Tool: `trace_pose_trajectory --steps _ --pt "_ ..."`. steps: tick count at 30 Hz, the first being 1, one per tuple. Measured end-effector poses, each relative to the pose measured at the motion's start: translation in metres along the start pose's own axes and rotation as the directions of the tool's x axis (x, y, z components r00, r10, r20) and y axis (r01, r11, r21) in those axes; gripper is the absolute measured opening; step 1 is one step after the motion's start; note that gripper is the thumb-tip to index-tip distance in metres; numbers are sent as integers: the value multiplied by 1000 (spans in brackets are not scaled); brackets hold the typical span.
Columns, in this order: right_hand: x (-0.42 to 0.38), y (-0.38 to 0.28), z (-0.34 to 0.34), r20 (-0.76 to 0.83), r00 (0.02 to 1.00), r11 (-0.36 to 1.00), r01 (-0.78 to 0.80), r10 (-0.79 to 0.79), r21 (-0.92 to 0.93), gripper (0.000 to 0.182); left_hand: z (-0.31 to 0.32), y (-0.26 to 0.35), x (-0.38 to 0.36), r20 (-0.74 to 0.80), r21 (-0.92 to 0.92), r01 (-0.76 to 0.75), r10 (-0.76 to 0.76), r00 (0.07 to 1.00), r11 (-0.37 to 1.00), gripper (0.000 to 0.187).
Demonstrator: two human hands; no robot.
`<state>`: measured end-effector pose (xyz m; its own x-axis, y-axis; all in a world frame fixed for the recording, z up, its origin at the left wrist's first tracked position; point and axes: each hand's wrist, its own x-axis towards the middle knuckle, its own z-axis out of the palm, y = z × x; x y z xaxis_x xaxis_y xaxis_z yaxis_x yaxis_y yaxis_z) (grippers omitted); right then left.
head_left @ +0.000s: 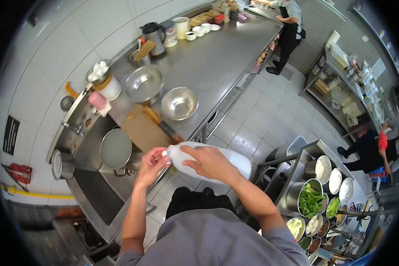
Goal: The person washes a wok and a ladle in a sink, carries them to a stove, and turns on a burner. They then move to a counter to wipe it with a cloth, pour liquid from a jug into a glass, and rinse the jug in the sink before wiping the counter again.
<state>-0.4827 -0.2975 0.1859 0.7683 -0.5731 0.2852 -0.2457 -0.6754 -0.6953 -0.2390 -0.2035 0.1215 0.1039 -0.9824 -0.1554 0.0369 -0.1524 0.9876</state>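
A large white plastic jug [237, 165] lies tilted on its side in the air in front of my body, with its neck toward the left. My right hand [212, 163] is closed over the jug near its shoulder. At the mouth, the fingers of my left hand [150, 165] pinch the white cap [166, 154]. Whether the cap is loose cannot be seen. Just beyond the neck, a brown cutting board [139, 129] bears a dark knife-like tool [167, 130] and a wooden-handled item. Two steel bowls, one wide [144, 83] and one smaller [180, 104], stand on the counter behind it.
Left of me is a steel sink [95, 195] with a round pot [116, 148] of cloudy liquid. A bowl of eggs [98, 72] stands by the wall. On my right, a steel prep station holds leafy greens [310, 199] and several containers. Two other people [290, 35] work farther off.
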Motion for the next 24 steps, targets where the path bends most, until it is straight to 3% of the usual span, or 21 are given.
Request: trace_pose_trajectory --steps 4,9,12,13,16,17,20,21,23,24 --pt "-34 34 -42 -3 971 967 -239 239 -89 41 65 12 71 130 15 61 -62 990 998 26" --pt "-38 96 -88 -188 928 938 -340 323 -66 39 134 14 167 268 228 51 -113 957 972 27" --pt "-30 135 -119 -276 871 902 -430 407 -28 41 165 22 227 449 191 -214 108 887 958 33" --pt "-26 151 -132 -271 857 888 -460 439 -17 41 168 15 253 566 159 -205 81 821 966 40" --pt "-18 190 -170 -288 805 842 -539 519 12 43 199 36 314 704 58 -236 128 699 970 45" --pt "-15 200 -183 -327 783 831 -556 530 16 43 214 50 328 629 93 -252 139 765 963 46" --pt "-3 234 -226 -415 734 817 -574 538 44 44 253 69 394 551 495 -118 -205 809 861 45" --pt "-1 245 -239 -436 718 814 -578 543 62 44 266 71 412 636 427 -293 -54 770 856 44" --pt "1 268 -262 -429 677 766 -641 598 56 44 290 75 449 766 246 -606 231 600 756 43" --pt "1 282 -273 -426 657 742 -668 622 54 44 301 79 469 777 194 -643 284 561 740 43"
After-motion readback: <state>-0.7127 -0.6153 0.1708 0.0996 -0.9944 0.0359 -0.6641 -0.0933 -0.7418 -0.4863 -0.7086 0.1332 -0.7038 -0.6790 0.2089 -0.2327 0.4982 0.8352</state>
